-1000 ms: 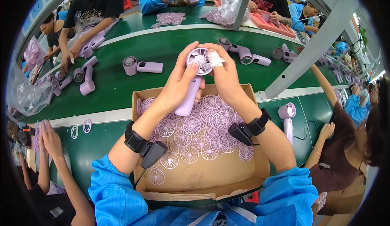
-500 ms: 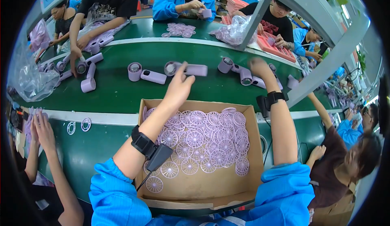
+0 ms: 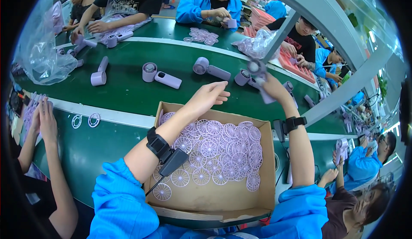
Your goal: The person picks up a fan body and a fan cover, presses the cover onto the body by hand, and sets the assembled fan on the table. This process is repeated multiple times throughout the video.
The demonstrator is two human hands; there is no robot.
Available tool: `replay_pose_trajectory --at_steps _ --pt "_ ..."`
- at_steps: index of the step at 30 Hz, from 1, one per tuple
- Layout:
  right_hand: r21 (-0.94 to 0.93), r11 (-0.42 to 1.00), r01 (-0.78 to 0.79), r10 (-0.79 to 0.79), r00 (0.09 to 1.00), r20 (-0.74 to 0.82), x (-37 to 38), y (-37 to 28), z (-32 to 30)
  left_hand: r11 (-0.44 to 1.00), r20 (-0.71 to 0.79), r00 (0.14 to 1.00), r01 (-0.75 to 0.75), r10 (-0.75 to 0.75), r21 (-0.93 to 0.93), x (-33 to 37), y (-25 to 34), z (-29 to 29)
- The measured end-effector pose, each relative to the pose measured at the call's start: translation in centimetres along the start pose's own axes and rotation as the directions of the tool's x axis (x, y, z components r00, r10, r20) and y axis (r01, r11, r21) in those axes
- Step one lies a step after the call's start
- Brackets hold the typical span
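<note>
My left hand [image 3: 209,96] hovers over the far edge of the cardboard box [image 3: 206,200], fingers stretched out and nothing in them. Just beyond it, a lilac handheld fan [image 3: 219,72] lies on the green conveyor belt. Farther right, my right hand [image 3: 276,89] grips another lilac handheld fan [image 3: 256,68], raised above the belt and slightly blurred; its handle points down toward me. More fans lie under and around this hand, partly hidden. Inside the box, between my forearms, are many flat lilac spoked fan grilles [image 3: 210,147], heaped toward the far and right sides.
Another fan [image 3: 168,79] lies left on the belt, with one [image 3: 98,77] beyond it. Two rings [image 3: 94,119] rest on the near left table. A grey metal post [image 3: 343,86] slants across the right. Co-workers sit opposite and at both sides; one at right holds a fan [image 3: 341,149].
My left hand has drawn away from the fan on the belt, toward me and rightward. My right hand now holds a fan up. The view has shifted slightly left.
</note>
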State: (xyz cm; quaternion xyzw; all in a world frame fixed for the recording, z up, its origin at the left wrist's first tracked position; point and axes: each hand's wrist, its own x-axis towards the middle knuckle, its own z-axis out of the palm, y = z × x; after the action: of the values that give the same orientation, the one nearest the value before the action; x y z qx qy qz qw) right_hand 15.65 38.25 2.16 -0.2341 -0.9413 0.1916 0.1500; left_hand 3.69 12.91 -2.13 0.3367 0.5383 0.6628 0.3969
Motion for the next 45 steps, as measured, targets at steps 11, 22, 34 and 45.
replay_pose_trajectory --at_steps 11,22,34,45 --pt "0.047 0.844 0.535 -0.485 0.722 0.493 -11.8 -12.7 9.6 0.901 -0.085 0.996 -0.032 -0.005 -0.432 -0.5 0.3 -0.2" --pt "-0.238 0.787 0.569 -0.497 0.813 0.302 -12.4 -12.6 8.4 0.954 -0.360 0.932 -0.148 0.046 -0.261 -0.5 0.4 -1.6" --pt "-0.307 0.871 0.385 -0.392 0.919 0.041 -10.6 -11.9 6.1 0.933 -0.351 0.932 -0.200 0.087 -0.299 -1.3 1.6 -0.8" --pt "0.923 0.375 0.086 -0.087 0.995 -0.057 -8.5 -11.3 6.1 0.896 -0.141 0.891 -0.441 0.432 -0.040 -2.1 1.2 0.6"
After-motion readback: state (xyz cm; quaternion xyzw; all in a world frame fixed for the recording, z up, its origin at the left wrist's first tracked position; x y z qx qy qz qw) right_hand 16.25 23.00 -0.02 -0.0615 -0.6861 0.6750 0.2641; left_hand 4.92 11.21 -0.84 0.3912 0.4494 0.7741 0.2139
